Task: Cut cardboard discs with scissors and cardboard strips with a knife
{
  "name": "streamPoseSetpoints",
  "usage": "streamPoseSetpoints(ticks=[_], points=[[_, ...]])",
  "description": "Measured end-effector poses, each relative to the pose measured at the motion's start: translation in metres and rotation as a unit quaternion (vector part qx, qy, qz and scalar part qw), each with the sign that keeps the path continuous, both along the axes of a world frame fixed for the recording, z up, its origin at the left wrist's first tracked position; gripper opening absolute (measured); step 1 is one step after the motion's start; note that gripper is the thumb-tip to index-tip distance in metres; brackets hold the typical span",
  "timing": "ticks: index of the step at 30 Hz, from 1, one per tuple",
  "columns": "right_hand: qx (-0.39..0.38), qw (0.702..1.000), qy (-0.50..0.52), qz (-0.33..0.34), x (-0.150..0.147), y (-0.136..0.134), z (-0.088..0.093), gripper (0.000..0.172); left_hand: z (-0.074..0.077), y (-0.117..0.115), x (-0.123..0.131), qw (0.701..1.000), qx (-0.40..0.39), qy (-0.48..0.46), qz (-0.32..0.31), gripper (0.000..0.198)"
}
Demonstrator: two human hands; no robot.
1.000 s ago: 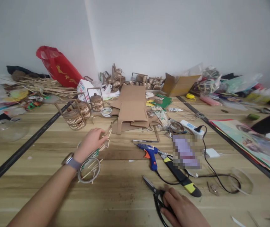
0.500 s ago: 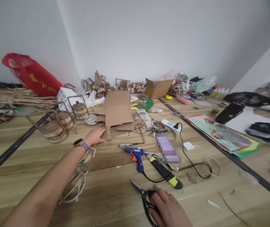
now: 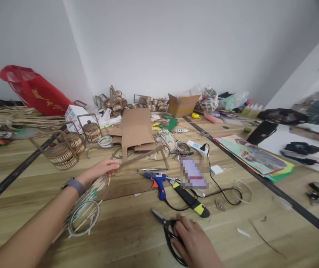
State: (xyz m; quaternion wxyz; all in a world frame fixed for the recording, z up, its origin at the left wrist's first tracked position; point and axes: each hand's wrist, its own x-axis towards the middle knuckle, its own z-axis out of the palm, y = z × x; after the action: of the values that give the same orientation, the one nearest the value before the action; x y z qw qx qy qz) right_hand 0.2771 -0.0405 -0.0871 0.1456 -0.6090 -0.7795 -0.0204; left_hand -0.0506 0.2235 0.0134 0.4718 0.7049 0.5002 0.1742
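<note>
Black-handled scissors, dark blades together and pointing far left, gripped by handles in right hand at near center of table. Farther off, thin brown strip, seen nearly edge-on, held at left end in left hand, slants toward far right.

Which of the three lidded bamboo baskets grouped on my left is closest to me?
The front basket, leftmost of the three: it partly covers the middle basket, while the rear basket stands farthest back, to the right.
</note>
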Motion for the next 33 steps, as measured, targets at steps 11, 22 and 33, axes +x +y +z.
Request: streamPoseSetpoints(ticks=[11, 22, 33], points=[[0.002, 1.000, -0.002, 0.023, 0.004, 0.004, 0.015, 0.020, 0.007, -0.049, -0.024, 0.983, -0.146, -0.109, 0.011, 0.062], [-0.047, 0.997, 0.009, 0.056, 0.007, 0.007, 0.034, 0.015, -0.008, -0.059, -0.003, 0.990, 0.134, 0.026, -0.019, 0.045], [-0.067, 0.996, 0.000, 0.066, 0.015, 0.013, 0.008, 0.014, -0.036, -0.018, -0.014, 0.948, 0.298, 0.102, 0.037, 0.028]])
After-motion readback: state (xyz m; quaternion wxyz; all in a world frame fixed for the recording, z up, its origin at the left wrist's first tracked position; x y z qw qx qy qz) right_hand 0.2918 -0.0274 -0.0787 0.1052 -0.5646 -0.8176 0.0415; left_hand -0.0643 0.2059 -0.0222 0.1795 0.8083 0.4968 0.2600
